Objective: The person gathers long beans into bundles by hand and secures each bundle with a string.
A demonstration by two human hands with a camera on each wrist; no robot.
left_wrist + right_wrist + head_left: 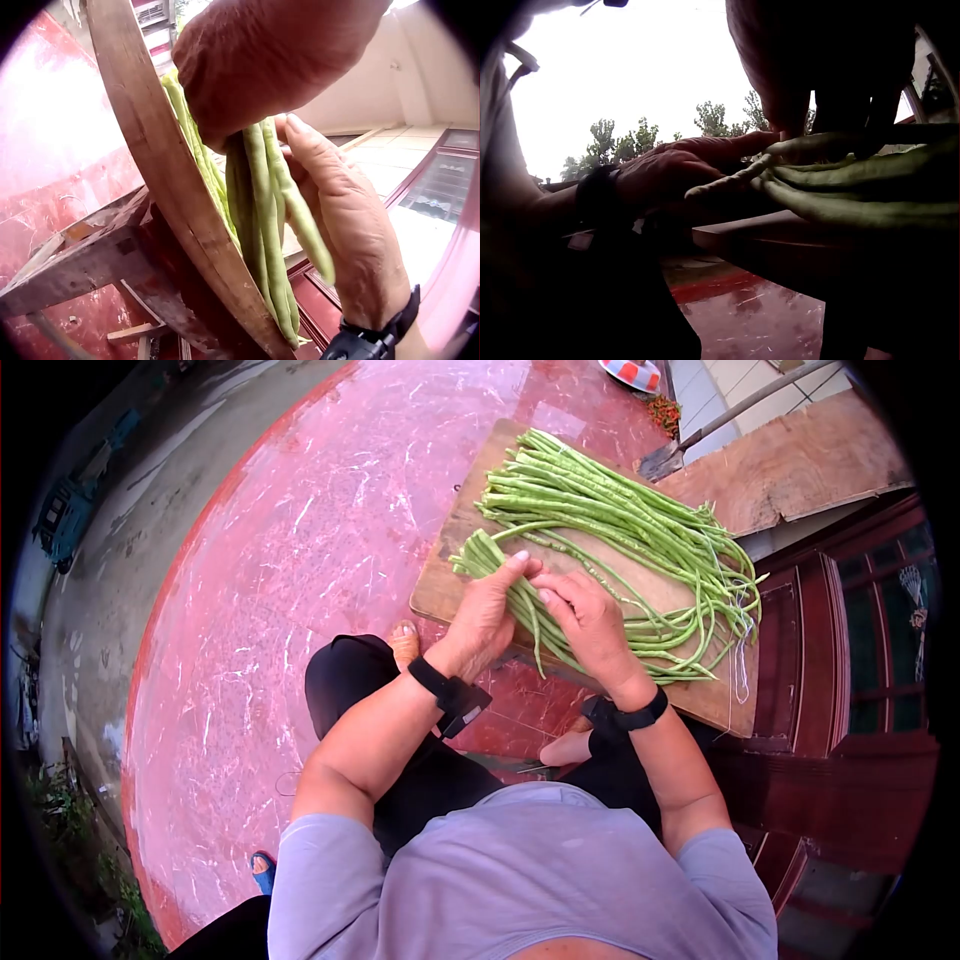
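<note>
I log 1 left hand point(484, 618) gripping 1 small bean bunch point(516, 595) at 1 wooden table's point(440, 575) edge; 1 right hand point(592, 628), fingers bent, pinch unclear; 1 larger bean pile point(600, 500) beyond.

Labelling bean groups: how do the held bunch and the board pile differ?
The held bunch is slimmer; the board pile spreads wider. The held bunch is gripped in the left hand; the board pile lies on the wooden board. Both are long green beans.
</note>
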